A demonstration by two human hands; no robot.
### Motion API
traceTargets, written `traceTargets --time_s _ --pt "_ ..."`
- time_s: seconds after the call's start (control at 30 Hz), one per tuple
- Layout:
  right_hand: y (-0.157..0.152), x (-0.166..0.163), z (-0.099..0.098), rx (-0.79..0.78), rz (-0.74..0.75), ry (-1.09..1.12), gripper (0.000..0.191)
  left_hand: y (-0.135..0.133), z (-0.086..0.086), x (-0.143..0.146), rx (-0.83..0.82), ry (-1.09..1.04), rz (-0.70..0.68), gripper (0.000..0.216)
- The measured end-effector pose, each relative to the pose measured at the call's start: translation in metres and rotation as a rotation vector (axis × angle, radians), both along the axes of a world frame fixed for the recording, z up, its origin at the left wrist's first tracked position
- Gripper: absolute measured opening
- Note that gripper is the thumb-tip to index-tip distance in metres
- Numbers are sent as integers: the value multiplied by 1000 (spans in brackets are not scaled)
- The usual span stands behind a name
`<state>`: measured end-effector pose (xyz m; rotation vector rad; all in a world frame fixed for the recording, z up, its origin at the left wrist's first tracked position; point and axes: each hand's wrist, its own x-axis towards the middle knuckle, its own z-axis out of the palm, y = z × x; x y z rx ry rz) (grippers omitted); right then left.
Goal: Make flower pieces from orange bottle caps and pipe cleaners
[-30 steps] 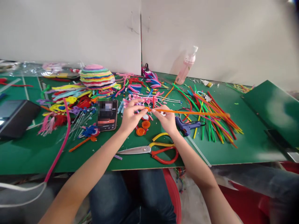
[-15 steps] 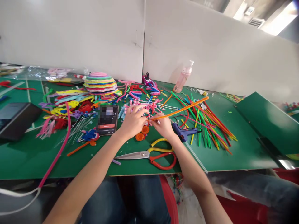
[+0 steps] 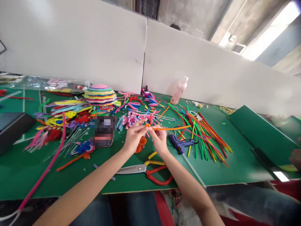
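An orange pipe cleaner (image 3: 174, 128) runs between my two hands, its long free end reaching out to the right. Near its left end it bends into a small coil, pinched by the fingertips of my left hand (image 3: 134, 136). My right hand (image 3: 160, 138) grips the stem just beside the coil. Below the fingertips lie orange coiled pipe-cleaner cups (image 3: 141, 145) on the green table. Scissors (image 3: 134, 169) with red and yellow handles lie under my forearms, and a purple glue gun (image 3: 181, 143) rests right of my right hand.
Loose pipe cleaners (image 3: 207, 141) fan out at the right. A pink bottle (image 3: 179, 91) stands by the white partition (image 3: 199, 59). At left are a phone (image 3: 103, 131), a striped dome (image 3: 100, 95), a dark box (image 3: 14, 128) and a long pink strip (image 3: 53, 164).
The orange pipe cleaner's free end has swung down from a slant to nearly level. My hands have drawn its left end into a small coil. The camera view has tilted upward.
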<state>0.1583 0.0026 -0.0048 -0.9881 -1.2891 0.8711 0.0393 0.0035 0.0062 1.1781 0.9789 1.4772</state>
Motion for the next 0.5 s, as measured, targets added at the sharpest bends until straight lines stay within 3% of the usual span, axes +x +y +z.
traceTargets --time_s 0.13,0.3,0.4,0.5 --pt "1 5 4 -11 26 -14 19 3 -3 6 -84 -198 88 16" --pt "-1 9 10 119 -18 -138 14 10 -2 -1 -122 -242 163 16" --pt "-3 9 12 163 -59 -184 15 12 0 -10 -59 -58 155 17" --pt "-1 12 14 169 -129 -247 15 12 8 -22 207 406 138 13"
